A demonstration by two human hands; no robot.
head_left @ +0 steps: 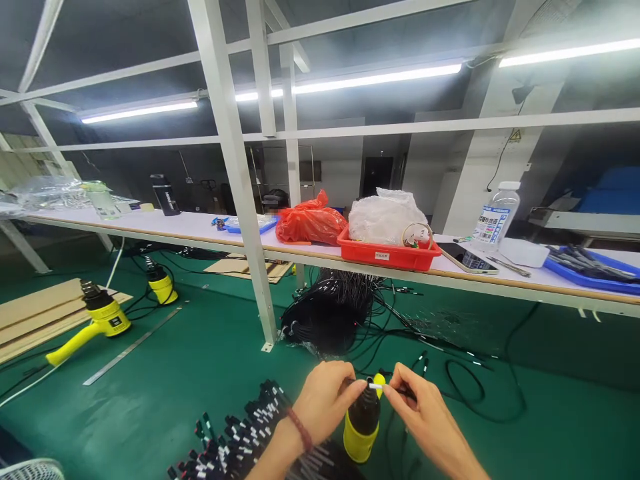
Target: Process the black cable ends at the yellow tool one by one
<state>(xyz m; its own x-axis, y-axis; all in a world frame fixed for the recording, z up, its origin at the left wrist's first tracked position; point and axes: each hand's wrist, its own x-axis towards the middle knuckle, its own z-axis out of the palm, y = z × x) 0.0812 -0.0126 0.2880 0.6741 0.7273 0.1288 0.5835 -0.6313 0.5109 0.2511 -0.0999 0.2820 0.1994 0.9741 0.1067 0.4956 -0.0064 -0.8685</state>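
Note:
My left hand (324, 399), with a dark red band at the wrist, pinches one side of a black cable. Its white sleeve (375, 386) shows between my two hands. On the other side, my right hand (424, 408) is closed on the cable with thumb and fingers. Just below the sleeve, an upright yellow and black heat gun (361, 437) points its nozzle upward. Whether the sleeve touches the nozzle is hard to tell. Below my left forearm lies a pile of black cables with white sleeves (240, 433), partly hidden by the arm.
Black cable coils (325, 313) lie under the shelf. Two more heat guns, one nearer (107, 315) and one farther (161, 283), stand at left beside a metal ruler (133, 347). The shelf holds a red tray (385, 255), a phone (469, 259), a bottle (495, 217) and a blue tray (575, 275).

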